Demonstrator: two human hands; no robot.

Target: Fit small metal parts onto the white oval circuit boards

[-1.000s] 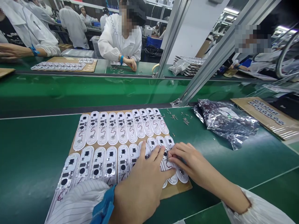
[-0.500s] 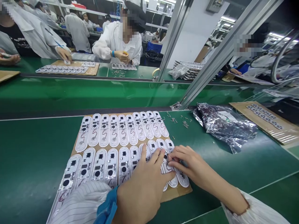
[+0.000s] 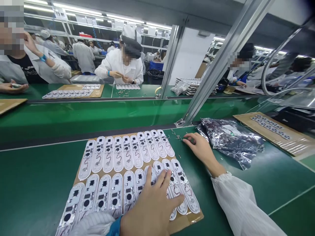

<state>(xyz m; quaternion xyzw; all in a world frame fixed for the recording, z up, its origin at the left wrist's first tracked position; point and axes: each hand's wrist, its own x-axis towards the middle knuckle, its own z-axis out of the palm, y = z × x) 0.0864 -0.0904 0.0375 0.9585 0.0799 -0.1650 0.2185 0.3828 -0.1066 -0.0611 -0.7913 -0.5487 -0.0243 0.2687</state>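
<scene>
Head view: the hands are well apart. The left hand lies open on white circuit boards on a cardboard sheet. The right hand, its grip unclear, is just beside scattered metal bits and a silver anti-static bag.

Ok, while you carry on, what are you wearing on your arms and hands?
The left hand and right hand are bare, with no gloves. The left arm has a white striped sleeve ending at a blue wrist band. The right arm has a white sleeve with a gathered cuff.
</scene>
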